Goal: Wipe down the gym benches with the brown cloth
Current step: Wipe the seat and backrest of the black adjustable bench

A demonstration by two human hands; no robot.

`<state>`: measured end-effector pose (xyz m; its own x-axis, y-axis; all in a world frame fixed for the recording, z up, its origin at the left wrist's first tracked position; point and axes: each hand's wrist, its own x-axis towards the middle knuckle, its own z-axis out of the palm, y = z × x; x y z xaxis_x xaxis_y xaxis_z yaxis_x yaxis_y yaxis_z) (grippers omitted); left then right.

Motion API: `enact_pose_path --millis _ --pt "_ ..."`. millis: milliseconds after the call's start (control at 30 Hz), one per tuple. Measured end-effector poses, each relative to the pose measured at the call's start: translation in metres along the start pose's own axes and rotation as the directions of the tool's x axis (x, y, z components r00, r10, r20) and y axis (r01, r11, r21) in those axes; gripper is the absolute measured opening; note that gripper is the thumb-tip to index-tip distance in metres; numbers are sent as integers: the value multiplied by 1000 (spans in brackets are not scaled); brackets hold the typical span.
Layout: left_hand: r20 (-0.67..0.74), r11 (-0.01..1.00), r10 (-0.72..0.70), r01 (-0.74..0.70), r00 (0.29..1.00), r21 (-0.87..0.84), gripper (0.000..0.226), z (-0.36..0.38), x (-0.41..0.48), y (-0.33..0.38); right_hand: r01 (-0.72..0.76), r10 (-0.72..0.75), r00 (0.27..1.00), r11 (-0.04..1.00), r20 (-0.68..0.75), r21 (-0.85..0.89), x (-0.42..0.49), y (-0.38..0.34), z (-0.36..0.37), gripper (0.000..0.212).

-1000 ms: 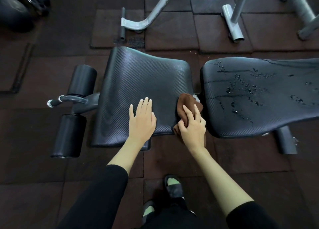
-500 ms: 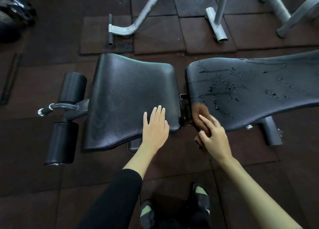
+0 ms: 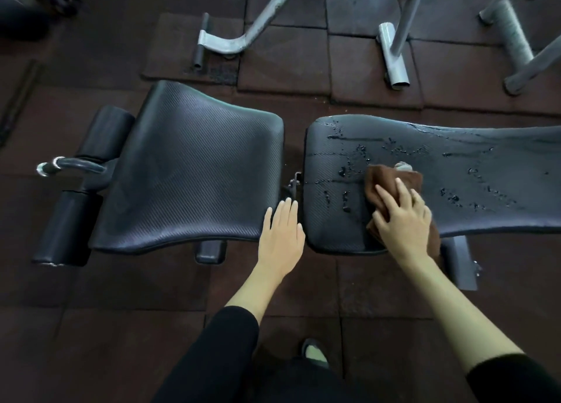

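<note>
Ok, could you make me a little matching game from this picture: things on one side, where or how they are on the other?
1 brown cloth
2 left hand
3 long pad
4 foam rollers

a dotted with droplets
b beyond the seat pad's left edge
c under the right hand
d fingers straight, at the seat pad's near corner

Pairs: 1-c, 2-d, 3-a, 4-b

No lettering can be read anywhere (bench pads [image 3: 194, 172] included).

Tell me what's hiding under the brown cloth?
The brown cloth lies on the long black bench pad, with the right hand pressing on top. Water drops show around it; any under the cloth are covered.
</note>
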<state>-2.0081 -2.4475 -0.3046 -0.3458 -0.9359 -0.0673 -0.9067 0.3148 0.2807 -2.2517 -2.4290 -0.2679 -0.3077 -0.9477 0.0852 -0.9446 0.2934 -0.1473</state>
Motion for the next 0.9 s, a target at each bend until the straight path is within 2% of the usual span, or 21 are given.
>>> enact_pose_path --millis 167,267,400,500,567,600,700,800,900 --pt "-6 983 -89 87 996 -162 56 26 9 39 -21 21 1000 1000 6 -16 7 -11 12 54" --pt "-7 945 -166 156 986 -287 64 37 12 56 23 -22 999 999 23 -40 11 -22 20 56" --pt "-42 903 -222 189 974 -386 65 43 10 63 224 -215 969 973 117 -62 7 -27 25 54" --pt "-45 900 -229 193 972 -392 62 44 9 62 470 -460 878 881 134 -58 7 -1 19 52" --pt "-51 922 -218 188 975 -338 61 44 9 60 530 -517 844 845 144 -74 10 18 15 51" --pt "-58 939 -201 176 978 -295 60 43 9 58 487 -474 869 870 143 -81 14 21 14 52" --pt "-120 986 -130 115 984 -122 56 37 10 43 217 -207 972 972 108 -85 22 7 18 54" --pt "-159 994 -64 77 985 73 52 25 13 18 72 -65 993 995 94 -73 24 -22 27 54" --pt "-164 979 -79 107 983 171 50 15 16 -6 49 -39 989 997 145 -67 23 -43 33 55"
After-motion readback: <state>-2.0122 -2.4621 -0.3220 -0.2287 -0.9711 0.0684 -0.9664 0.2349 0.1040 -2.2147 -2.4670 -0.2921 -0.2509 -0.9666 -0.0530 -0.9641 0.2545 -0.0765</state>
